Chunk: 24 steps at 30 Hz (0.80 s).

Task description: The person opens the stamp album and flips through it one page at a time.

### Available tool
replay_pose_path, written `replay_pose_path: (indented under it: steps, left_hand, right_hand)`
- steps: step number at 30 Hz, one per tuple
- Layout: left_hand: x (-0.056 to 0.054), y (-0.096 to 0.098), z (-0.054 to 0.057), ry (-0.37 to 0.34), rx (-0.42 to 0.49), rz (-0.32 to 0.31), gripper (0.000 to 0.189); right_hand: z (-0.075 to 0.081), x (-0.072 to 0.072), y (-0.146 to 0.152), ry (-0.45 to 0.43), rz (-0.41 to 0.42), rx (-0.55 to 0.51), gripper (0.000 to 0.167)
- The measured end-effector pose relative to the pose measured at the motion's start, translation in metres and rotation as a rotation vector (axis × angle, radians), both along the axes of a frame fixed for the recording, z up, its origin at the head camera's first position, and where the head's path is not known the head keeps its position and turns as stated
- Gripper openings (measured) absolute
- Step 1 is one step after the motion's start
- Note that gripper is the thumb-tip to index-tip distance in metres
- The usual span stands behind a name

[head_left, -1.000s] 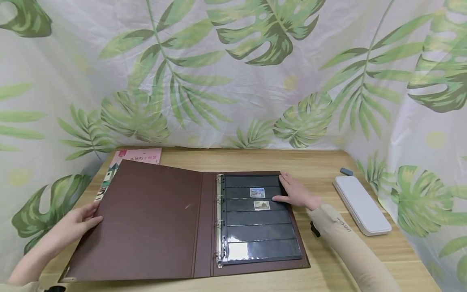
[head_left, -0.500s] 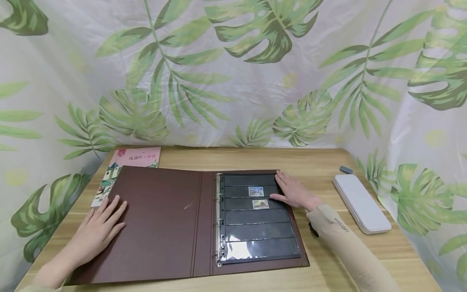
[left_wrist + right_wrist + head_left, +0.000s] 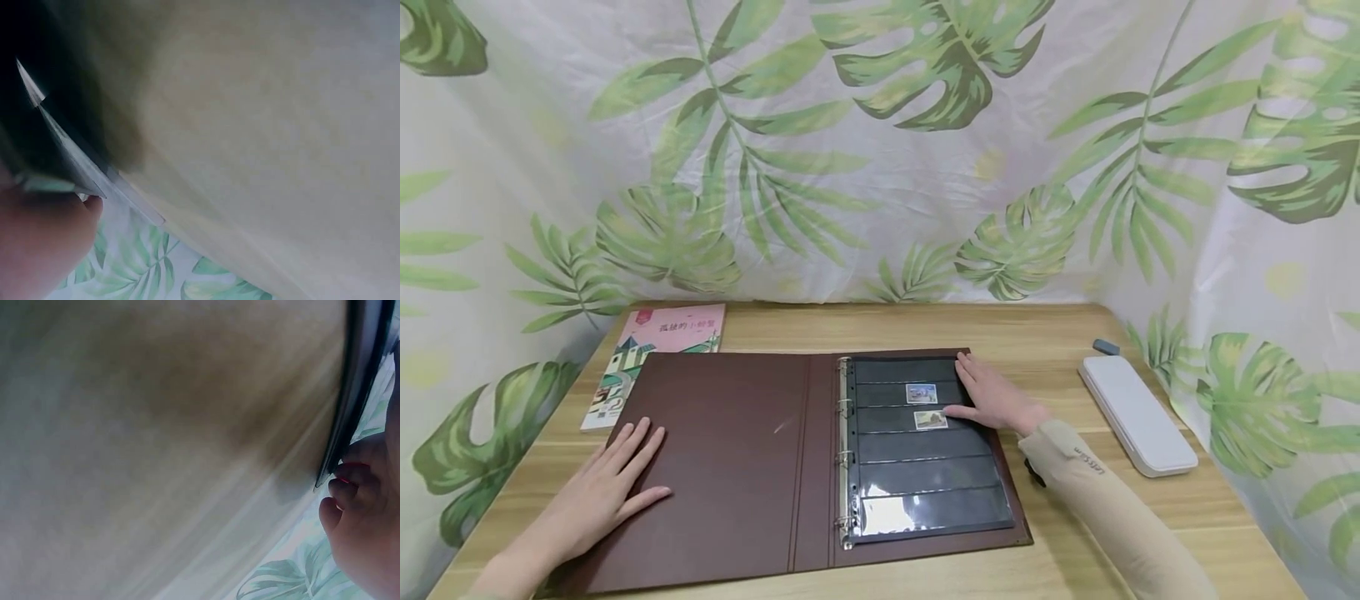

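Observation:
A dark brown ring binder [image 3: 722, 467] lies opened flat on the wooden table. Metal rings hold a black stamp page [image 3: 928, 458] with clear strips on its right side. Two small stamps sit in that page, an upper stamp [image 3: 921, 393] and a lower stamp [image 3: 931, 420]. My left hand [image 3: 602, 487] rests with spread fingers on the left cover near its outer edge. At the page's upper right edge lies my right hand [image 3: 996, 396], fingers extended and thumb reaching toward the lower stamp. In the right wrist view, its fingertips [image 3: 331, 515] are beside the binder's dark edge [image 3: 356, 394].
A pink picture book [image 3: 677, 329] lies at the back left, partly under the binder cover. On the right are a white case [image 3: 1138, 417] and a small grey-blue block [image 3: 1106, 347]. A leaf-patterned curtain [image 3: 865, 167] hangs behind the table [image 3: 1037, 325].
The left cover has come down flat, showing more of the picture book. My left hand has moved from gripping the cover's edge to resting on top of it. My right hand stays in place.

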<state>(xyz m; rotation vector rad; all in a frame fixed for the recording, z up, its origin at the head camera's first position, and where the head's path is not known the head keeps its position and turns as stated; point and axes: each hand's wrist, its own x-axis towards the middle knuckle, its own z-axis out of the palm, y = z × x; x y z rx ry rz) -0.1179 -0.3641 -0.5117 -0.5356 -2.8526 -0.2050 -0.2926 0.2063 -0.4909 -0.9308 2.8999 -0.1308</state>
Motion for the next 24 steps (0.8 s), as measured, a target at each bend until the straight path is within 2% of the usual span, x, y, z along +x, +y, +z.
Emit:
replay_pose_path:
  steps: [5,15,19,24]
  left_hand:
    - [0.0032,0.0015,-0.0026,-0.009,0.009,0.004,0.081]
    - [0.0055,0.005,0.0009,-0.091,0.023,0.039,0.081]
    - [0.0058,0.0049,-0.0009,-0.076,0.019,0.034,0.081]
    - [0.0049,0.0058,-0.0041,-0.054,0.02,0.026,0.081]
  right_hand:
    - [-0.0011,0.001,-0.002,-0.012,0.008,-0.02,0.093]
    - [-0.0007,0.0029,-0.0051,-0.045,0.022,-0.048,0.09]
    - [0.0007,0.0046,-0.0055,-0.034,0.046,-0.073,0.087]
    - [0.0013,0.0049,-0.0053,0.002,0.066,-0.152,0.086]
